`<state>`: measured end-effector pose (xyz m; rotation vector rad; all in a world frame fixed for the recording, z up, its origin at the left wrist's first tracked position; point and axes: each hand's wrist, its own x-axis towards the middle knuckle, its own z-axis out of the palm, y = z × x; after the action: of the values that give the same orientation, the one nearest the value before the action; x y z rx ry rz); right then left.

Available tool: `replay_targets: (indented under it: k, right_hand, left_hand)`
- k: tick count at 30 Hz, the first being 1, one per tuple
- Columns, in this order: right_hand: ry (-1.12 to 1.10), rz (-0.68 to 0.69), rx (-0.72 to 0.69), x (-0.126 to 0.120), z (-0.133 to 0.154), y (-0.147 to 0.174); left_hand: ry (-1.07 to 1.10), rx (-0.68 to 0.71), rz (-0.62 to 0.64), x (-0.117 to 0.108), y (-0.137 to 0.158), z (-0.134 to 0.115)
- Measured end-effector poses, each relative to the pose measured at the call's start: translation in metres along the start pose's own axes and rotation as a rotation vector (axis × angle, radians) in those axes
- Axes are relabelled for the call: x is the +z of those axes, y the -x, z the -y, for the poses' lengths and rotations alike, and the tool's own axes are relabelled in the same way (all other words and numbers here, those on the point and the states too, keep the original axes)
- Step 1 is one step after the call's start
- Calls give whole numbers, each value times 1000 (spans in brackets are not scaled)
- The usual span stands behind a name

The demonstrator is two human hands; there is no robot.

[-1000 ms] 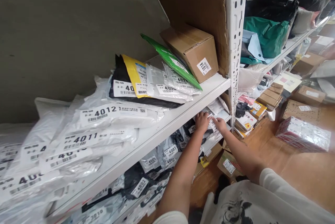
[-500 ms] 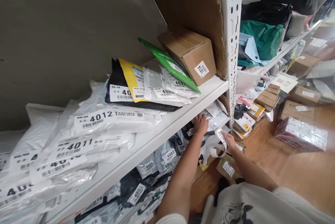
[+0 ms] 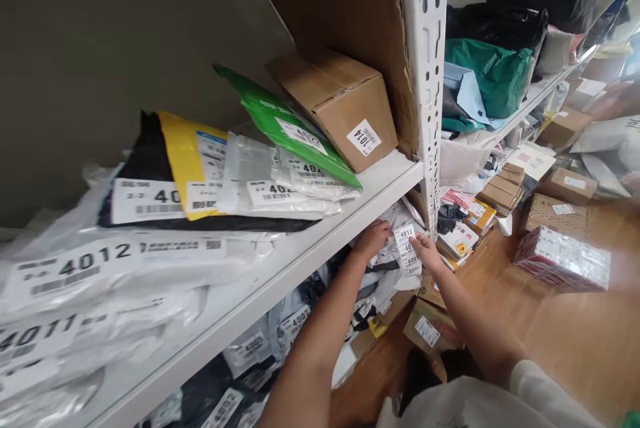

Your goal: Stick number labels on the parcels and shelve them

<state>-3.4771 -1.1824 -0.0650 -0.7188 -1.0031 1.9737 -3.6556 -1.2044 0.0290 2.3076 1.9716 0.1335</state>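
Fingers [image 3: 374, 233] of the left hand [image 3: 371, 239] curl over the top of the parcels on the lower shelf, just under the white shelf board [image 3: 320, 241], and they press on a white parcel [image 3: 395, 251] there; whether they really pinch it I cannot tell. Next to it, the right hand [image 3: 425, 248] closes thumb and fingers on the edge of the same white parcel, close to its labels [image 3: 406, 246] (the top one reads 4013). Both hands are near each other, with the labels between them, and both forearms reach in from below.

This parcel lies at the right end of the lower shelf, beside the white upright post [image 3: 425, 81]. On its left side stand more grey and black bags with numbered stickers, one of them 4007 [image 3: 295, 321].

On the shelf above lie flat white bags marked 4012 [image 3: 95, 261] and 4011, then a yellow mailer [image 3: 187, 161], a green mailer [image 3: 280, 125] and a brown box [image 3: 335, 98] marked 1014, which leans on the cardboard wall. On the wooden floor [image 3: 550, 335] to the right lie several cardboard boxes.
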Motion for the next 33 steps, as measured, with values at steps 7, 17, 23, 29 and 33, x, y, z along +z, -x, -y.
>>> replay_targets:
  k: [7, 17, 23, 29, 33]
  right_hand:
    - [38, 55, -21, 22, -24, -34]
    - [184, -1, -67, 26, -30, -41]
    - [351, -127, -110, 26, -32, -43]
    - [444, -193, -130, 25, -30, -42]
    - [459, -191, -131, 22, -29, -41]
  left_hand:
    - [60, -32, -6, 11, 15, 16]
    - [134, -341, -48, 9, 7, 3]
    - [33, -381, -13, 3, -4, -5]
    - [17, -381, -17, 1, -9, -7]
    - [0, -386, 9, 1, -10, -7]
